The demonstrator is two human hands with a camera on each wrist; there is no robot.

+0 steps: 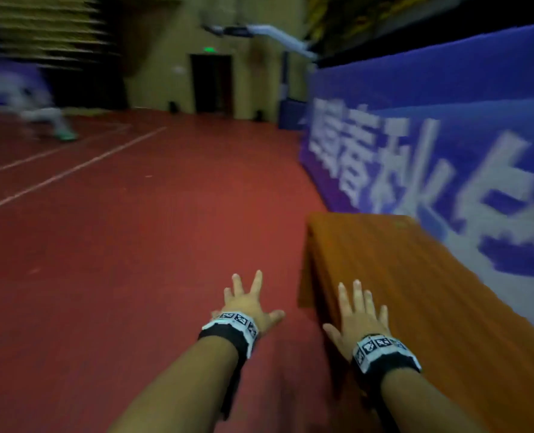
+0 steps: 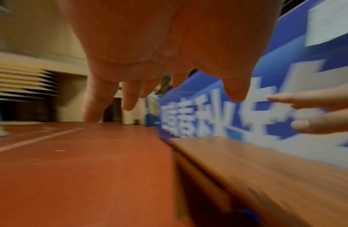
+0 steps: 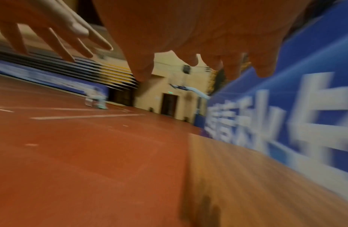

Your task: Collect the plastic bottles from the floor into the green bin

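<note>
left hand [image 1: 249, 303]: fingers spread, grip empty, out over the red floor [image 1: 134, 245]
right hand [image 1: 361, 317]: same deal, splayed flat, holding nothing, above the wooden surface [image 1: 415, 292]
bottles: none in view anywhere, everything's pretty blurry
bin: not in view either
surroundings: blue banner [image 1: 447, 135] along the right, a person [image 1: 37, 110] way off on the left
handling guess: empty plastic bottles are probably light, crushable, a bit slick, so grab mid-body or by the neck

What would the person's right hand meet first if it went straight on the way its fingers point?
Probably the blue banner. The right hand points along above the wooden bench, which runs beside that banner; blur leaves depth unclear.
</note>
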